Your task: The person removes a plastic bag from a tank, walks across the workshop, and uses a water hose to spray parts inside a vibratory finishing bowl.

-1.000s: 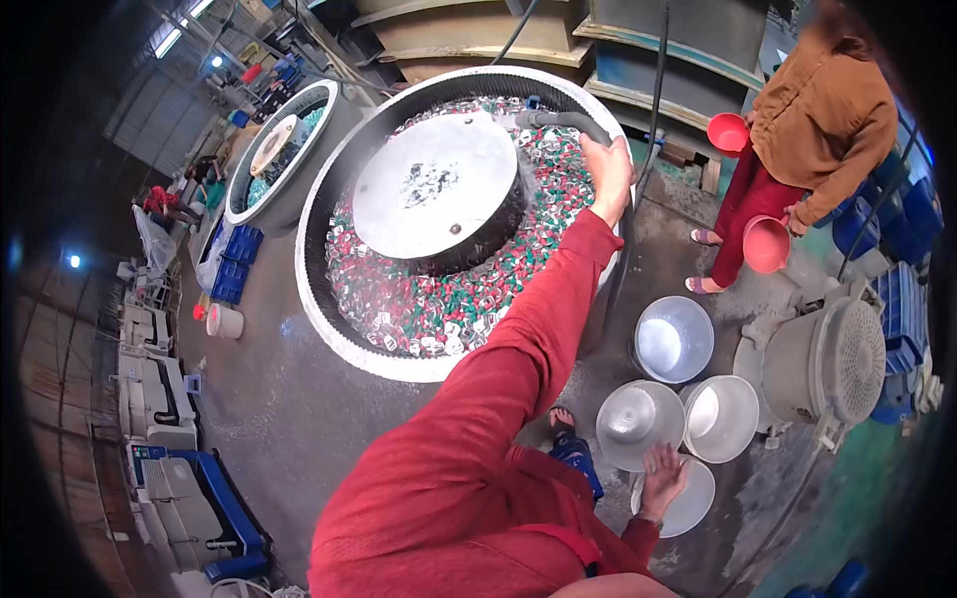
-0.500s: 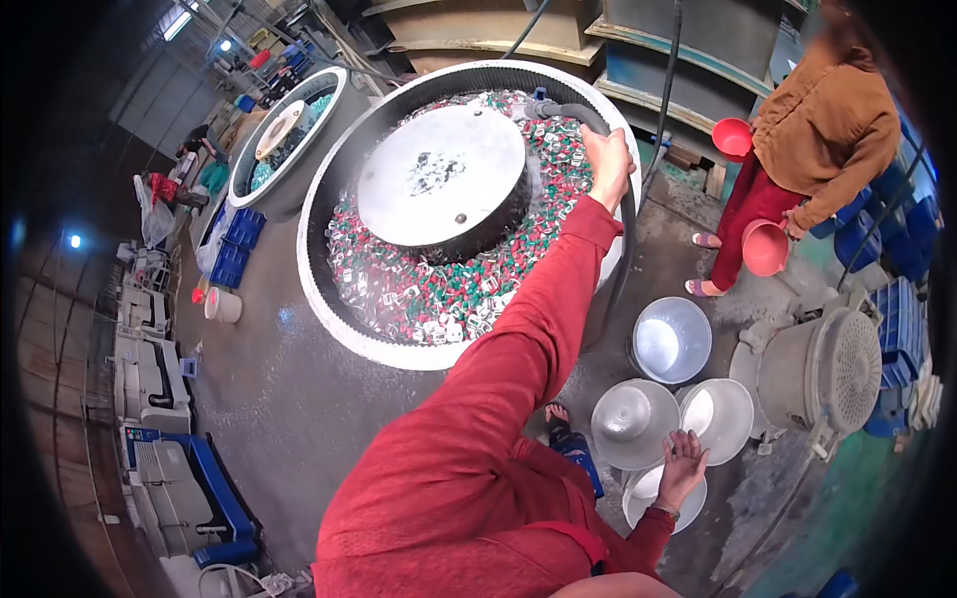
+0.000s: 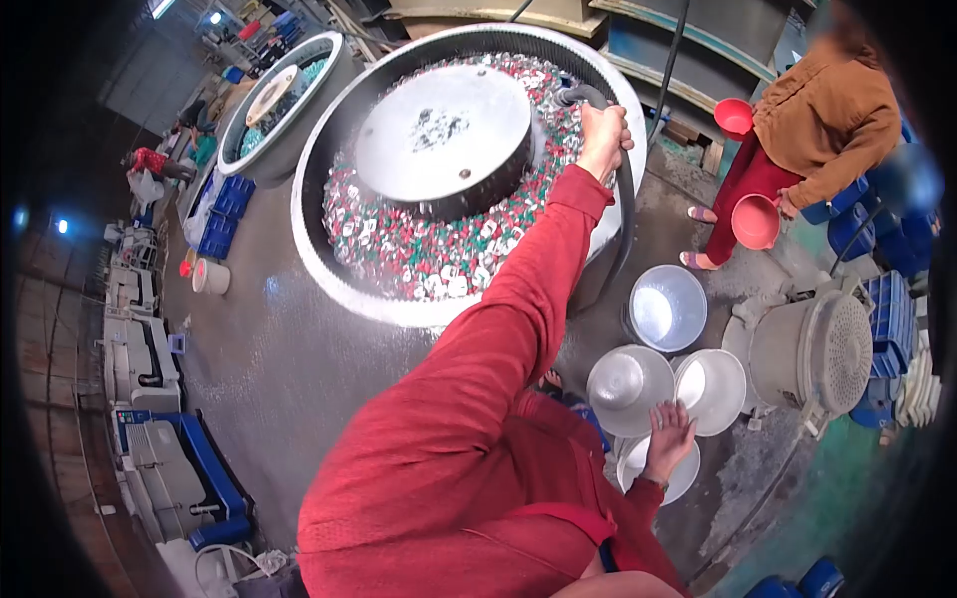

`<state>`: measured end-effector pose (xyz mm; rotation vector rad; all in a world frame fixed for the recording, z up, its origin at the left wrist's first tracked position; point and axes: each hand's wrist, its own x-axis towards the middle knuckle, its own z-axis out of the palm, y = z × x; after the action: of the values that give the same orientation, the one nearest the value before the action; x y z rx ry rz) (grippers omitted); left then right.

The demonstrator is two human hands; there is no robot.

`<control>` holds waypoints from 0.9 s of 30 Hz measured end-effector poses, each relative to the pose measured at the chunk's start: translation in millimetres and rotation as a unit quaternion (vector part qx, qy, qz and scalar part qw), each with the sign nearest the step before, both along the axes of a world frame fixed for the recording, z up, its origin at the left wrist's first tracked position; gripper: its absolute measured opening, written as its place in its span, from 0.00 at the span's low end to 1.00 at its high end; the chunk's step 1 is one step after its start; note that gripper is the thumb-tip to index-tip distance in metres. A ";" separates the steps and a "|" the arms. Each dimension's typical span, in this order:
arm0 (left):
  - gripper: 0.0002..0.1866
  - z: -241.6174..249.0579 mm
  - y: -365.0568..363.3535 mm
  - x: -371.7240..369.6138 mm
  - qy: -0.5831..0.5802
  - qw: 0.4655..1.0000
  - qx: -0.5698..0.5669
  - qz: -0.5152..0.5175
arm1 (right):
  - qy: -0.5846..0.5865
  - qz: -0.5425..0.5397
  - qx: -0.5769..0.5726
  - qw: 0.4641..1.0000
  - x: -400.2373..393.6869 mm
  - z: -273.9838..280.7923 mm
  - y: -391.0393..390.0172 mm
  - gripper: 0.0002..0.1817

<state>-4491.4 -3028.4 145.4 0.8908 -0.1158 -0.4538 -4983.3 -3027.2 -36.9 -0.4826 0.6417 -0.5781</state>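
My left hand (image 3: 604, 140), at the end of the outstretched red-sleeved arm, grips a dark grey hose (image 3: 626, 219) at the rim of a large round tub (image 3: 374, 307). The hose's end (image 3: 580, 94) points inward over a mass of small red, green and white pieces (image 3: 424, 261), some shaped like little frames. A round metal cover (image 3: 444, 130) with a wet patch sits at the tub's centre. Lower right, my right hand (image 3: 670, 441) is open, its fingers apart and nothing in it. Below it, from my viewpoint, are pale buckets (image 3: 712, 391); contact with them is not visible.
A person in a brown jacket (image 3: 832, 115) stands at right with two red scoops (image 3: 756, 221). A perforated drum (image 3: 842, 354) and blue crates (image 3: 887, 319) are nearby. Another tub (image 3: 339, 60) stands at upper left; grey machines (image 3: 164, 478) line the left.
The view has tipped so the tub and buckets sit higher. My left hand stays on the hose, whose end has shifted slightly. My right hand remains open near the buckets.
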 end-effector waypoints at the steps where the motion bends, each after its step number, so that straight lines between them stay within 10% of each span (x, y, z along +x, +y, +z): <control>1: 0.07 -2.4 10.6 -10.2 0.006 1.000 0.004 0.008 | -0.003 0.009 -0.005 1.000 5.7 1.3 -2.6 0.30; 20: 0.10 -34.2 365.1 -241.0 0.164 0.978 0.069 0.105 | -0.011 0.515 -0.147 0.845 201.7 39.8 54.8 0.29; 27: 0.11 -22.7 436.5 -257.6 0.142 0.972 0.078 0.170 | -0.002 0.497 -0.295 0.816 220.1 56.7 127.9 0.20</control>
<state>-4749.0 -2591.9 122.7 0.9684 0.3355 -0.2665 -4763.2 -2899.3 19.7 -1.2951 0.1126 0.2565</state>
